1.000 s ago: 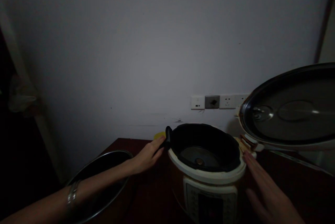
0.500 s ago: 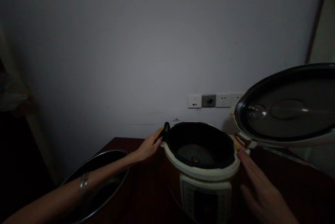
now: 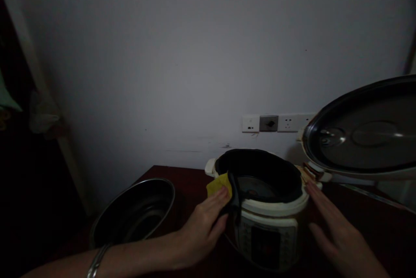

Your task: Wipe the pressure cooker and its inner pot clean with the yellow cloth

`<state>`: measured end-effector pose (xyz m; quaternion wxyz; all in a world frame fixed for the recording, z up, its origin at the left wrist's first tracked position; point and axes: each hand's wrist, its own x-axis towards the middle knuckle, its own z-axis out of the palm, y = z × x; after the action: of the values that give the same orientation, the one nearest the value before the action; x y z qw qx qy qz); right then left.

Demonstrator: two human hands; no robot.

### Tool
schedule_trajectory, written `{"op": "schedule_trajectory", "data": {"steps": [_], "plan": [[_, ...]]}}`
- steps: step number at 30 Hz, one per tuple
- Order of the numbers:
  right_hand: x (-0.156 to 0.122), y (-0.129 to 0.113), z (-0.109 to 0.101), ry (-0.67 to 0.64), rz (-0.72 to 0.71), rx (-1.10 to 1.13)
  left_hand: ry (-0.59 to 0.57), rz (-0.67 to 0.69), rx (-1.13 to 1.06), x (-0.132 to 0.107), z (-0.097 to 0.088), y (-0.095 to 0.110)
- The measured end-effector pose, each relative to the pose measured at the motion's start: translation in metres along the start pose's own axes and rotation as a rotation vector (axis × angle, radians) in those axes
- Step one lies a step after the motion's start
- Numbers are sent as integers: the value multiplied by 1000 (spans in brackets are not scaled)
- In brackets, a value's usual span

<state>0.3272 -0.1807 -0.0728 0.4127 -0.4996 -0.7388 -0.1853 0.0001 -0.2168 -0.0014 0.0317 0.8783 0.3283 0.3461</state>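
Observation:
A white electric cooker (image 3: pixel 272 208) stands on a dark red table (image 3: pixel 182 182) with its hinged lid (image 3: pixel 364 133) swung up to the right. My left hand (image 3: pixel 204 226) presses a yellow and black sponge (image 3: pixel 224 185) against the cooker's front left rim, its fingers closed on it. Flat and spread, my right hand (image 3: pixel 338 230) rests against the cooker's right side. The dark inside of the cooker shows a metal heating plate at the bottom.
A metal inner pot (image 3: pixel 136 213) lies tilted on the table to the left of the cooker. Wall sockets (image 3: pixel 276 123) sit on the grey wall behind. Dark furniture stands at the far left.
My left hand has slid with the sponge from the back left of the cooker's rim round to its front left. The right hand has stayed on the cooker's side.

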Motion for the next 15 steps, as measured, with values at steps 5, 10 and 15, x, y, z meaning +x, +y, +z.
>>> {"op": "schedule_trajectory", "data": {"steps": [5, 10, 15], "plan": [[16, -6, -23, 3, -69, -8, -173, 115, -178, 1, -11, 42], [41, -62, -72, -205, -224, 191, -262, 79, -358, 17, -17, 61], [81, -109, -81, -525, -361, 462, -95, 75, -276, 28, -23, 60]]}}
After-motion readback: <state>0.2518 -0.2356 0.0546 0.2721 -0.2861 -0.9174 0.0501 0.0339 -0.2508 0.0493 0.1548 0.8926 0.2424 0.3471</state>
